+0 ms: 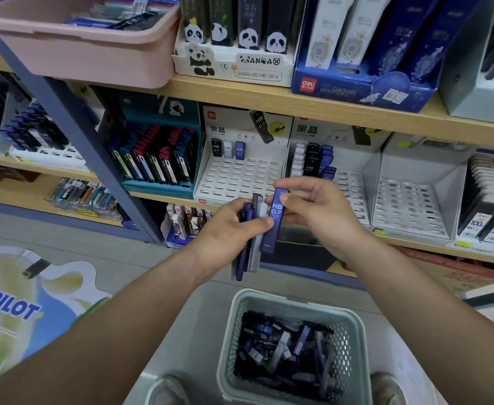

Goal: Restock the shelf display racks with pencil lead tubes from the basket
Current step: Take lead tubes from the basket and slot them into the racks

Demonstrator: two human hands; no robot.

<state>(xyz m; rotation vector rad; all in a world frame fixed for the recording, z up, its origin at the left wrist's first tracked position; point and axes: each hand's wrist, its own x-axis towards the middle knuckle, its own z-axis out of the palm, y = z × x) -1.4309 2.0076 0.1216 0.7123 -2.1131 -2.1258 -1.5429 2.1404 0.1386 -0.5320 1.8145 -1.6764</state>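
Racks [239,178]: most slots unfilled
Basket [269,296]: many tubes [282,344] left
Left hand [225,232]: fingers grip tube bundle [250,258]
Right hand [315,211]: fingers pinch blue tube [275,220]

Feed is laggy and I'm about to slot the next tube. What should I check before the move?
1. Blue HB 0.7 tube pinched in the right hand: ok.
2. Bundle of spare tubes gripped in the left hand: ok.
3. Blue HB 0.7 tube free of the bundle: not ok, the left hand's thumb lies against it.
4. Empty slots in the white rack: ok, most rows are bare.
5. Label match: ok, the shelved blue tube in that rack also reads HB 0.7.
6. Basket stock: ok, tubes lie inside.
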